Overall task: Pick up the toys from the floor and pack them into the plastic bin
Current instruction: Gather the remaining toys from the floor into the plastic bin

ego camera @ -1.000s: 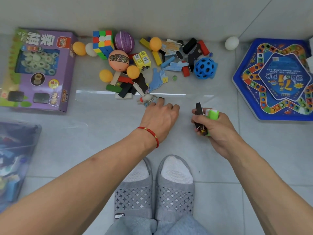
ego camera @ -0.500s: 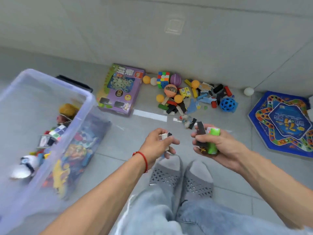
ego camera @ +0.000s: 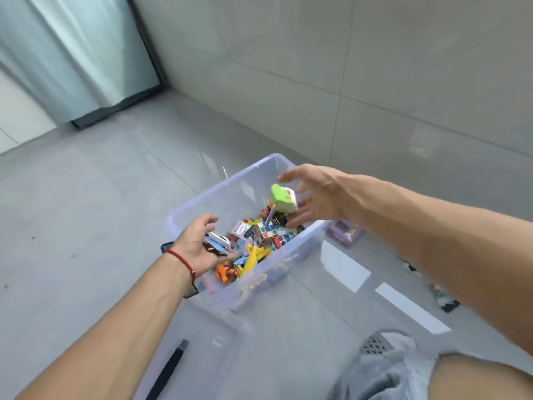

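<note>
both hands over bin (ego camera: 184,210). right hand (ego camera: 314,194) spread wide, green toy (ego camera: 284,197) just off its fingers, above toy pile (ego camera: 259,241). left hand (ego camera: 199,243) palm up, fingers loose, small pieces (ego camera: 217,243) on palm.

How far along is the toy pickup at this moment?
Done: the plastic bin already holds many toys. In hand: both hands are over it, fingers spread; the green toy is off the right hand, and small pieces lie against the left hand. Left: a purple box and scattered pieces remain on the floor.
</note>
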`<state>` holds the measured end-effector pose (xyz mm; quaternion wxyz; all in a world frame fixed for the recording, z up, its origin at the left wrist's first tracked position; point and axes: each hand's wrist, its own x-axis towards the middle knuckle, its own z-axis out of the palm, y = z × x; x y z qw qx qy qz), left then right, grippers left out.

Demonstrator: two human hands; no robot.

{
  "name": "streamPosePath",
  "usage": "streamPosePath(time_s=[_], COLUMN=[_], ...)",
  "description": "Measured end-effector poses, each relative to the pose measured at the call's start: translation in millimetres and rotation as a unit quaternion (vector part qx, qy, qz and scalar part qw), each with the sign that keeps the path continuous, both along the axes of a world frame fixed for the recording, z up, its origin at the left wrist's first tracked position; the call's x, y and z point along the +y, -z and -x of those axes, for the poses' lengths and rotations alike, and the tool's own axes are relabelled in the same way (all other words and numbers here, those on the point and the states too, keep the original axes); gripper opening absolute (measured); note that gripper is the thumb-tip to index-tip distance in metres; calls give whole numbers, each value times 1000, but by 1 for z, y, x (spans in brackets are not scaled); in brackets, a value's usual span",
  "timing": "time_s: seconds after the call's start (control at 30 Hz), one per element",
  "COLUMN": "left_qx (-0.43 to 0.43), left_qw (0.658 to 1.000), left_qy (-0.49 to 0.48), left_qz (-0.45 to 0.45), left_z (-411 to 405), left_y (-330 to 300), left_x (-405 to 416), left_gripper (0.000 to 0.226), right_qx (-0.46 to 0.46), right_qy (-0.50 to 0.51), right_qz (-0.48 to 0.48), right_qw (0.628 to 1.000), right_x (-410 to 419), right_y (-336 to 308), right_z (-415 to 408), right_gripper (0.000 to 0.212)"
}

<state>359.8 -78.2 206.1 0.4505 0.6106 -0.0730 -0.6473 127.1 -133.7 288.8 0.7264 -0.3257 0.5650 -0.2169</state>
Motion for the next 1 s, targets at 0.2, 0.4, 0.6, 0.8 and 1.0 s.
streamPosePath(time_s=[0.2,0.4,0.6,0.8,1.0], left_qx=[-85,-143,-171,-291,-474], left_qw=[996,976,942,840,669], left_qy=[26,40,242,438,516], left_qz=[17,158,157,134,250], left_z=[-7,71,212,327,410], left_y=[-24,-9,59,160,247], left_x=[-1,11,9,-35,-109], left_gripper=[41,16,25,34,47], right_qx=[102,229,459,622,675], right_qy=[-50,1,-35,-169,-136], right_qz=[23,72,37,100,299], right_qw=[993,971,887,758,660], right_x=[-2,25,66,80,14], right_y=[-7,8,106,252,317], right_z=[20,170,308,355,364], right_gripper=[65,29,20,52,54])
